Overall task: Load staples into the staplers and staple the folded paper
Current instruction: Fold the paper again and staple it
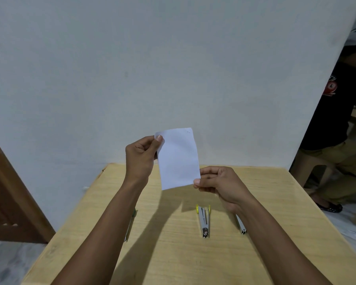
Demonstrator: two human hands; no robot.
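Paper held above worktop. Left hand pinches top-left corner; right hand pinches lower-right edge. Judged light, limp, easily creased: grip by edges. 1 stapler lies below.

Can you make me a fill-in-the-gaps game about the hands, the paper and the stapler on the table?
1. The folded white paper is pinched by exactly ____ hands.
2. The left hand pinches its top left corner, and the right hand pinches its ____ right corner.
3. The silver metal stapler in the middle of the light wooden table has ____ plastic ends.

Missing words: two; bottom; yellow.
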